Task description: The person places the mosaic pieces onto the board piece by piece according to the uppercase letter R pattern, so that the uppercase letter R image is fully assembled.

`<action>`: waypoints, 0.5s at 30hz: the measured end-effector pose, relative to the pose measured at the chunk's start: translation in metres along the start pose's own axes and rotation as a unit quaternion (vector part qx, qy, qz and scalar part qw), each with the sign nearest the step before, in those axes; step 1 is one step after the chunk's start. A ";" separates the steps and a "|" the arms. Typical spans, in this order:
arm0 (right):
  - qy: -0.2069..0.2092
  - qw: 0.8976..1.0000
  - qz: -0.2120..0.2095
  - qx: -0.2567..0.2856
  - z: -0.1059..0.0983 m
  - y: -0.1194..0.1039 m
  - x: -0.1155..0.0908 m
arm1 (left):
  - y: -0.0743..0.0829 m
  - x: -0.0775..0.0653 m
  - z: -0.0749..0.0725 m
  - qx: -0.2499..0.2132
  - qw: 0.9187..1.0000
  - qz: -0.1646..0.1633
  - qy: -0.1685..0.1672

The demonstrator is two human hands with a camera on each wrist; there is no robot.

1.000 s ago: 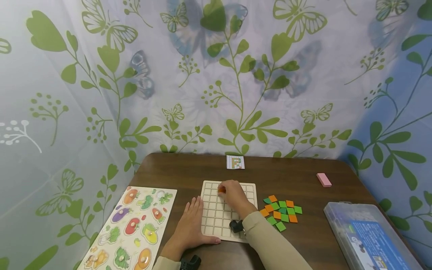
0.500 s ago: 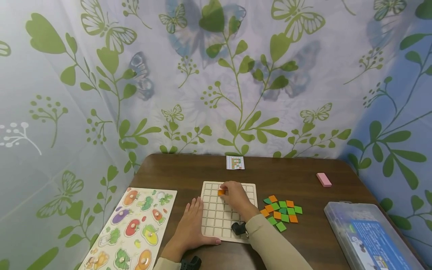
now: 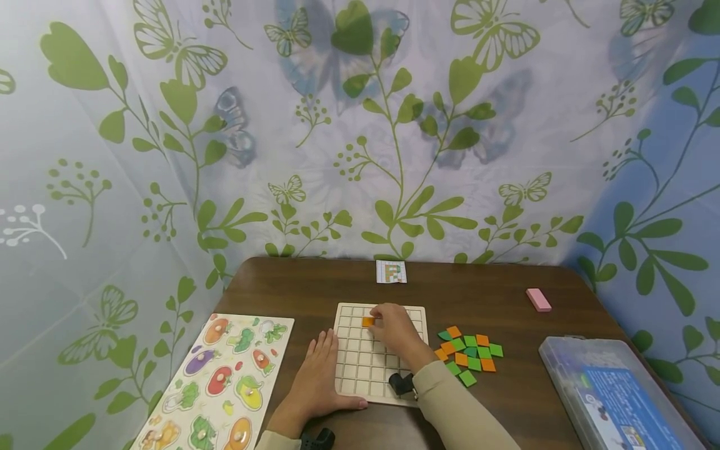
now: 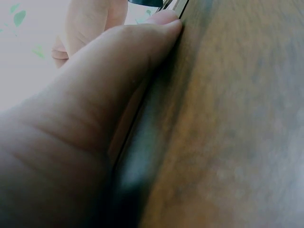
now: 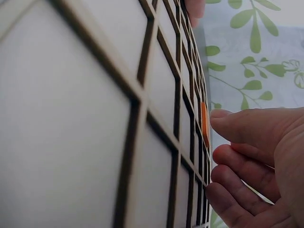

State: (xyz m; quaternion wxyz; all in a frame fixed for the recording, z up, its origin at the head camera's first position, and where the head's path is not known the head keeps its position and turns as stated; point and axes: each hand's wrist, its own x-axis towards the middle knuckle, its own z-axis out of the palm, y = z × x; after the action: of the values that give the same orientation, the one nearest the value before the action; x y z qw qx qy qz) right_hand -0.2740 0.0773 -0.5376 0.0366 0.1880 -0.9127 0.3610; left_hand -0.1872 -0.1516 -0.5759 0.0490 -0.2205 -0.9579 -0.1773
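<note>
A pale wooden grid board point(image 3: 356, 371) lies on the table before me. One orange square tile point(image 3: 368, 322) sits in a cell near its far edge; the right wrist view shows this tile point(image 5: 205, 124) edge-on. My right hand point(image 3: 395, 329) is over the board just right of the tile, fingers loosely bent, the thumb tip right beside it. My left hand point(image 3: 316, 381) rests with straight fingers along the board's left edge and its thumb at the near left corner. In the left wrist view that thumb point(image 4: 118, 52) lies low along the table.
Several loose green and orange tiles point(image 3: 471, 360) lie right of the board. A vegetable puzzle board point(image 3: 227, 350) is at the left. A small pattern card point(image 3: 390, 272) lies at the back, a pink block point(image 3: 538, 300) at the back right. A clear plastic case point(image 3: 619, 387) stands at the right.
My right hand has drawn slightly right, off the orange tile, which now shows more fully and lies in its cell. The left hand has stayed put.
</note>
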 end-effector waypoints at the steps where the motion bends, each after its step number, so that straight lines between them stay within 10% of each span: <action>1: 0.001 1.000 0.000 0.001 -0.002 0.000 -0.001 | 0.000 0.000 0.000 0.000 1.000 0.000 0.001; 15: 0.019 1.000 0.017 -0.006 -0.017 0.013 -0.013 | 0.002 0.000 -0.001 0.006 1.000 0.004 0.007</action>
State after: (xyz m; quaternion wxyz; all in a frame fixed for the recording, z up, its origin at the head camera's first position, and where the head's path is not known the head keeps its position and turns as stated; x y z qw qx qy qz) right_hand -0.2683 0.1010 -0.5362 0.0489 0.1658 -0.9169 0.3599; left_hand -0.1862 -0.1502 -0.5748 0.0577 -0.2232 -0.9575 -0.1732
